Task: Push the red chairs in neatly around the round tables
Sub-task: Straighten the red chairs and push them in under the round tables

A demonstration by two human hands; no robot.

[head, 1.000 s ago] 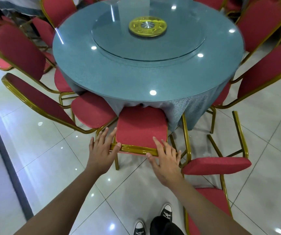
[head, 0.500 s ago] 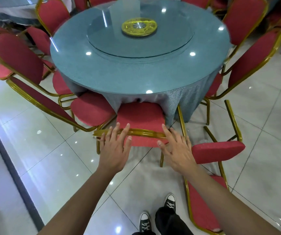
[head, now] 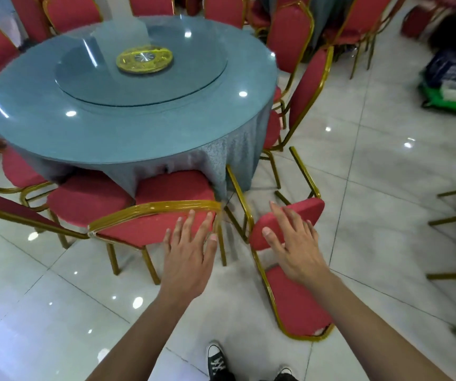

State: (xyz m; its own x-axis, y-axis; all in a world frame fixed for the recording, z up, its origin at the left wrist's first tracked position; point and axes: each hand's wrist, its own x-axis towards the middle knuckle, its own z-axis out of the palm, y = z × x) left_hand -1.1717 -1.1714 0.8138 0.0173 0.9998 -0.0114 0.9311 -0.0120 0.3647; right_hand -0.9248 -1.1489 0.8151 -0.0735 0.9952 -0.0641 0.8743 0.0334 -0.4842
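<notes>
At the near edge of the round worktop [head: 128, 133], a red chair [head: 172, 193] sits with its seat tucked under the blue cloth, gold-framed back facing near. Left hand [head: 187, 259] hovers at that back, fingers [head: 184, 224] straight and spread, gripping nothing; contact unclear. Right hand [head: 294, 243] is flat on the seat edge of a tipped-over red chair [head: 295, 298] lying on the tiled floor [head: 386, 215] just right, fingers spread, not curled.
</notes>
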